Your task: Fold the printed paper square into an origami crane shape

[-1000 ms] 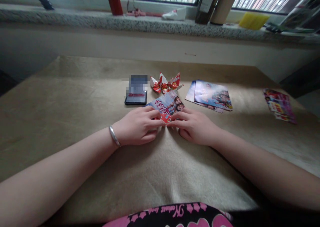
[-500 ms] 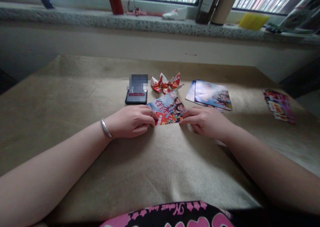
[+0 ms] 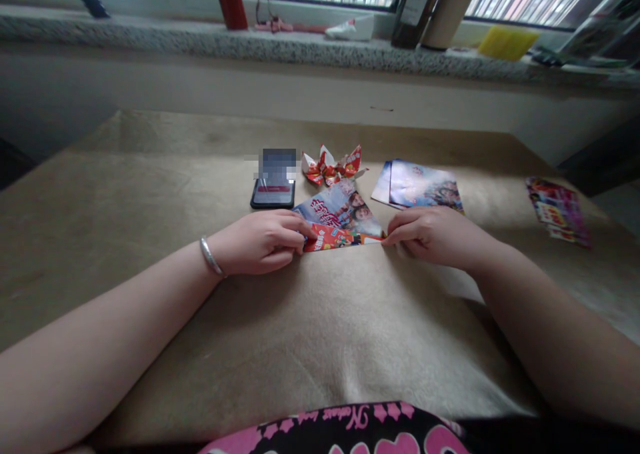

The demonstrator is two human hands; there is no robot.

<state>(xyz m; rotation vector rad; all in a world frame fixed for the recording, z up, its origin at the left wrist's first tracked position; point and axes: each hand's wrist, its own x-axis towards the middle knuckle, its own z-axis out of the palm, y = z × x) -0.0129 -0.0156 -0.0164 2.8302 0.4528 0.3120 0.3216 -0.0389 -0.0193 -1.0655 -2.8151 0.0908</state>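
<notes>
On the tan table [image 3: 345, 327], the left hand [image 3: 260, 242] and right hand [image 3: 433, 236] touch the folded paper [image 3: 340, 213] at its ends, pinching or not I can't tell; pressing evenly should keep folds neat.

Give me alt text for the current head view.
A left hand and a right hand touch opposite ends of the near edge of a folded paper on a table. Beyond it are a phone and a red-and-white folded piece; sheets lie to the right.
</notes>
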